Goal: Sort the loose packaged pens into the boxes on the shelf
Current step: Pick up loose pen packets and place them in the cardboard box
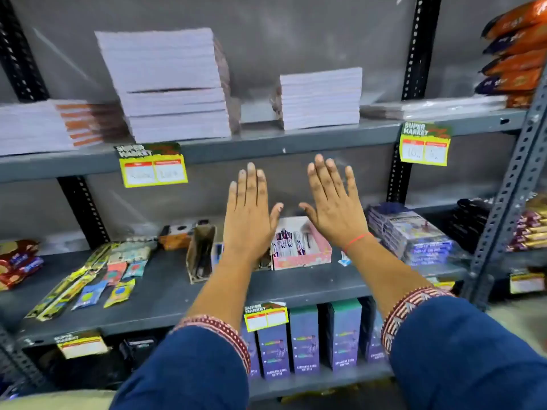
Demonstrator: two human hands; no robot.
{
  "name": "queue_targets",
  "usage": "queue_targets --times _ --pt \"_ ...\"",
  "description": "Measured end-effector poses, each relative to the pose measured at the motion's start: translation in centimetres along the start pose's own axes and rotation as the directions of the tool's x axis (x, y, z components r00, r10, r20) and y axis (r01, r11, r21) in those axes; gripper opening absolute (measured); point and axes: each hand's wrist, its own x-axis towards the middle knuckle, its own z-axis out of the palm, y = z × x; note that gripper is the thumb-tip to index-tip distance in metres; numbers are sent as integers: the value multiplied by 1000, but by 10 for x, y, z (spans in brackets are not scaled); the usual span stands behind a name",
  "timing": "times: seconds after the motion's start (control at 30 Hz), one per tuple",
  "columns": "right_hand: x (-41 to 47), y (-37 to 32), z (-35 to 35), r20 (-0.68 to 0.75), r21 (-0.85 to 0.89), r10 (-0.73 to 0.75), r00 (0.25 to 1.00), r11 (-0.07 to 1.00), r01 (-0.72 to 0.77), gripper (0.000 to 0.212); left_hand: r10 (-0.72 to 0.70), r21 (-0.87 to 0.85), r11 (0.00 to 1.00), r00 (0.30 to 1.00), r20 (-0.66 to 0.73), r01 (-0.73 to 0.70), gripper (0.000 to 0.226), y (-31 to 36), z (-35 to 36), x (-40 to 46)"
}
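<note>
My left hand (250, 214) and my right hand (333, 207) are raised side by side in front of the middle shelf (165, 294), palms away, fingers spread, holding nothing. Behind them stands a pink open box (302, 255) with packaged pens in it. Left of it is a brown cardboard box (201, 253), standing on end and partly hidden by my left forearm. Loose packaged pens (71, 285) in yellow wrappers lie at the shelf's left, beside small colourful packets (118, 279).
Stacks of white notebooks (171, 84) fill the upper shelf. Purple wrapped packs (414, 232) sit at the right of the middle shelf, red snack packets (17, 261) at far left. Purple upright boxes (305, 338) stand on the lower shelf. Yellow price tags (154, 170) hang from shelf edges.
</note>
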Motion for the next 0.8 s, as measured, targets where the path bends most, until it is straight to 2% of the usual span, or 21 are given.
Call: queue_targets --times 0.07,0.17,0.3,0.37,0.43,0.5,0.57,0.63,0.7,0.8 --pt "-17 5 14 30 -17 22 999 1000 -22 64 -9 -62 998 999 46 12 67 11 28 -17" --pt "-60 21 51 158 -40 72 985 997 -66 60 48 -91 996 967 249 -26 63 35 82 -52" --pt "-83 49 90 320 -70 121 940 992 -104 64 168 -72 986 869 465 -152 68 46 131 -64" --pt "-93 65 111 402 -49 216 890 976 -214 61 189 -102 982 840 509 -159 66 54 151 -62" --pt "-98 79 128 466 7 335 819 924 -383 56 213 -128 977 811 545 -171 56 59 169 -62" --pt "-97 91 141 594 -12 435 676 846 -533 52 218 -159 976 740 637 -151 52 61 189 -65" --pt "-95 101 150 672 -85 527 520 752 -654 43 197 -164 980 710 677 -115 55 59 202 -67" --pt "-93 107 158 703 -134 568 429 697 -705 36 183 -181 980 732 656 -83 71 52 210 -69" --pt "-92 113 171 732 -150 575 366 660 -736 36 184 -198 978 746 640 -71 104 46 213 -70" --pt "-88 120 184 769 -140 577 274 570 -809 39 179 -212 976 746 642 -52 114 41 217 -70"
